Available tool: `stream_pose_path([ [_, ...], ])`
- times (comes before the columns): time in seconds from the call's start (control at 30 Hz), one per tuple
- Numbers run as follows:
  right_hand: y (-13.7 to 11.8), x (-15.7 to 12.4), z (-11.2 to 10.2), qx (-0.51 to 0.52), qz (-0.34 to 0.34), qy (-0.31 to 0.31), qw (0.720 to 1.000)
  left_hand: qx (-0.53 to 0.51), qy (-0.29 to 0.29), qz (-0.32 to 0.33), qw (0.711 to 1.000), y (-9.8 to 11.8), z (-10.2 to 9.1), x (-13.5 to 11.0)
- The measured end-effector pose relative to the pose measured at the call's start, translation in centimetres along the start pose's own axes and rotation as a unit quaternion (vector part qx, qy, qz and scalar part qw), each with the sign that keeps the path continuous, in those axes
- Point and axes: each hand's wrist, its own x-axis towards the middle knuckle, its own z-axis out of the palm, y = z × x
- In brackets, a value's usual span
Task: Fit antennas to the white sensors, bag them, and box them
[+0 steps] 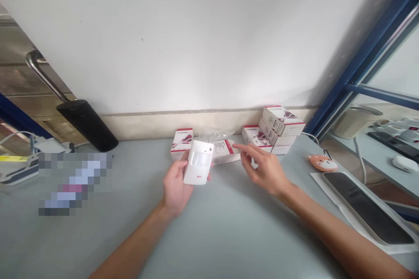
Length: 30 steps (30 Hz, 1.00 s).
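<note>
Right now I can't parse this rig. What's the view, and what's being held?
No machine here: one camera, worn on a person's head, looks forward and down at their own bare hands. The left hand holds a white plastic motion sensor upright. The right hand is open, reaching toward a red-and-white carton. On the grey table there is also a stack of matching cartons, and further right a dark flat slab.
</note>
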Motion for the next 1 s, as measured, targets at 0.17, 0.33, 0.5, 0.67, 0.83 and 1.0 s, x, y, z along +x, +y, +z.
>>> stream_pose_path([
  [0.17, 1.5, 1.0, -1.7, 0.013, 0.079, 0.135, 0.988, -0.04, 0.066, 0.054, 0.996, 1.3, 0.0, 0.4],
  [0.33, 0.6, 1.7, -1.4, 0.056, 0.097, 0.094, 0.989, -0.087, 0.078, 0.063, 0.991, 2.4, -0.2, 0.6],
  [0.5, -3.5, 4.5, 1.5, -0.013, 0.071, 0.008, 0.997, -0.164, 0.111, 0.006, 0.98, 2.4, -1.1, 1.2],
  [0.67, -6.3, 9.3, 4.9, -0.077, 0.115, -0.008, 0.99, -0.144, 0.095, -0.003, 0.985, 2.3, -1.5, 1.3],
  [0.83, -5.8, 11.0, 6.3, -0.067, 0.137, -0.031, 0.988, -0.108, 0.063, -0.006, 0.992, 2.0, -1.6, 1.2],
  [1.0, -5.1, 8.0, 5.7, -0.053, 0.159, -0.014, 0.986, -0.083, 0.024, -0.022, 0.996, 1.5, -1.3, 1.0],
])
